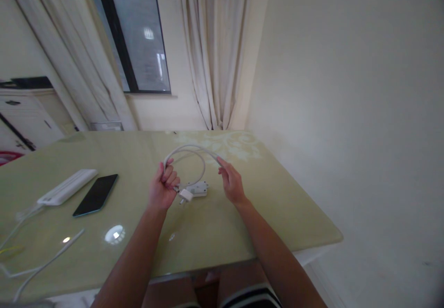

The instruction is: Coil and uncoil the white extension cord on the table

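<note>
Striped shorts [249, 300] are glimpsed at bottom centre. At mid-frame a white power cable [190, 148] is held looped above the table [277, 206], with the left hand [162, 190] closed round its plug end and the right hand [231, 183] pinching the arc. Coiling seems in hand, and another gathered turn is judged needed.

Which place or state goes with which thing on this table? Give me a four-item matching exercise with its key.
Things
1. white cable
2. phone
3. power strip
4. plug

Places or states
A. dark, lying flat on the table
B. held in a loop between the left hand and the right hand
C. long and white, just left of the phone
D. just right of the left hand, under the loop

Pairs: 1-B, 2-A, 3-C, 4-D
</note>
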A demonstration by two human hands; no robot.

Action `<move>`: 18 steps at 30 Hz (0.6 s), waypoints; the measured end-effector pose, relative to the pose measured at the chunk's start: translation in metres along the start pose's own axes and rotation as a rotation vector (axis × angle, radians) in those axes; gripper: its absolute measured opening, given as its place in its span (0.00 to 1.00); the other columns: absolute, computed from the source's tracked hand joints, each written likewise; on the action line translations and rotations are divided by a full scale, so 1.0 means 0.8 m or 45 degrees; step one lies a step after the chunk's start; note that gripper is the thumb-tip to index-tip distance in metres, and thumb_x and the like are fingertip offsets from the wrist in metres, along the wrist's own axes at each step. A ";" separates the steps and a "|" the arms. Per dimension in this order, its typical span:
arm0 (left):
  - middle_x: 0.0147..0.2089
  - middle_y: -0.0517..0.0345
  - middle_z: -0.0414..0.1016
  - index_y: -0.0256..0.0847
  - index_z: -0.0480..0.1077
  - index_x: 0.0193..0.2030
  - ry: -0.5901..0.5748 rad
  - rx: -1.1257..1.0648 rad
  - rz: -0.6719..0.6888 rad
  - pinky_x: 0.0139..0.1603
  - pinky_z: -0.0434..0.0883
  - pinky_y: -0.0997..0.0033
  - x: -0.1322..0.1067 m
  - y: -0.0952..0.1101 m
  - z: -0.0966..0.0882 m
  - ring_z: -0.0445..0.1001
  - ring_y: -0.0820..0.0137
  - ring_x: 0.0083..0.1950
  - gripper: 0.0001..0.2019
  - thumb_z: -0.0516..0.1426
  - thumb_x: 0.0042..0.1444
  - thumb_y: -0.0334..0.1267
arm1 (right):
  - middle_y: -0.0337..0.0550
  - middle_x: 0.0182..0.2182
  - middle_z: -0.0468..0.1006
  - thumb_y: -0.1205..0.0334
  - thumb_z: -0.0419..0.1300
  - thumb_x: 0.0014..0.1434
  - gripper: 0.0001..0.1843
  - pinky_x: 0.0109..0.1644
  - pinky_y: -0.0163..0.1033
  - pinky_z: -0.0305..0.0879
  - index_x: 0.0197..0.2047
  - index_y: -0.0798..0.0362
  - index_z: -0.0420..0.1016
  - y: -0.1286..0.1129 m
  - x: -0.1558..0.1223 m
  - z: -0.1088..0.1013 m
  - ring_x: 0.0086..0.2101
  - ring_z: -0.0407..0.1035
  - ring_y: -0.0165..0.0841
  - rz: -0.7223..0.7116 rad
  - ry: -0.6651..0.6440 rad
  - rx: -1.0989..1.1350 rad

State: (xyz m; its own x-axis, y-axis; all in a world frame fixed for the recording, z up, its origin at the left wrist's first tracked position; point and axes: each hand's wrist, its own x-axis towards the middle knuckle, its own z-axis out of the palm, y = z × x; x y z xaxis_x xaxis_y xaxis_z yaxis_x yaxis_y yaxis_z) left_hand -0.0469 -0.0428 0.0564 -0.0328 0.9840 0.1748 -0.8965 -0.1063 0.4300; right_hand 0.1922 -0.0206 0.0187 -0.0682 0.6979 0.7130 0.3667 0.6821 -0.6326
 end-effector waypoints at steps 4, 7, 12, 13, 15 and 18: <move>0.18 0.70 0.52 0.29 0.72 0.43 0.016 -0.019 0.067 0.15 0.50 0.79 0.001 0.007 -0.001 0.50 0.81 0.15 0.24 0.37 0.76 0.38 | 0.44 0.36 0.75 0.66 0.46 0.71 0.27 0.49 0.34 0.68 0.69 0.46 0.67 0.007 -0.003 -0.002 0.37 0.70 0.30 -0.096 -0.073 -0.209; 0.17 0.70 0.51 0.30 0.71 0.42 0.019 -0.036 0.101 0.15 0.50 0.79 0.002 0.010 -0.003 0.50 0.81 0.15 0.24 0.37 0.76 0.39 | 0.43 0.35 0.74 0.70 0.46 0.70 0.29 0.47 0.33 0.68 0.69 0.45 0.67 0.012 -0.005 -0.001 0.36 0.69 0.30 -0.092 -0.167 -0.267; 0.18 0.71 0.51 0.31 0.70 0.42 -0.008 -0.078 0.089 0.15 0.49 0.79 0.003 0.012 -0.007 0.50 0.81 0.15 0.23 0.38 0.76 0.41 | 0.41 0.34 0.76 0.73 0.48 0.67 0.31 0.46 0.32 0.66 0.69 0.44 0.67 0.017 -0.006 0.008 0.36 0.70 0.29 0.053 -0.387 -0.268; 0.18 0.71 0.50 0.31 0.70 0.42 -0.020 -0.087 0.082 0.15 0.48 0.79 0.003 0.013 -0.008 0.50 0.81 0.15 0.23 0.39 0.76 0.41 | 0.41 0.34 0.76 0.74 0.48 0.66 0.32 0.46 0.33 0.66 0.69 0.44 0.67 0.017 -0.007 0.011 0.35 0.70 0.29 0.083 -0.427 -0.270; 0.18 0.71 0.50 0.31 0.70 0.43 -0.040 -0.106 0.069 0.14 0.47 0.79 0.003 0.013 -0.010 0.50 0.81 0.15 0.23 0.38 0.76 0.41 | 0.40 0.35 0.77 0.74 0.50 0.64 0.32 0.46 0.32 0.65 0.68 0.44 0.68 0.016 -0.008 0.014 0.35 0.69 0.29 0.121 -0.513 -0.269; 0.18 0.71 0.50 0.31 0.70 0.44 -0.044 -0.129 0.074 0.14 0.46 0.79 0.005 0.014 -0.013 0.49 0.80 0.15 0.25 0.36 0.76 0.41 | 0.40 0.36 0.78 0.72 0.53 0.65 0.30 0.45 0.31 0.64 0.67 0.44 0.71 0.014 -0.012 0.018 0.35 0.69 0.28 0.111 -0.665 -0.179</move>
State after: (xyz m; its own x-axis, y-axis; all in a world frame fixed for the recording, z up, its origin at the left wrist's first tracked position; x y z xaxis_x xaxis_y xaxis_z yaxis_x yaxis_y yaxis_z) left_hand -0.0619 -0.0390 0.0531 -0.0722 0.9710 0.2278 -0.9338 -0.1460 0.3267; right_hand 0.1837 -0.0161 0.0003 -0.4702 0.7907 0.3921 0.5097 0.6060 -0.6108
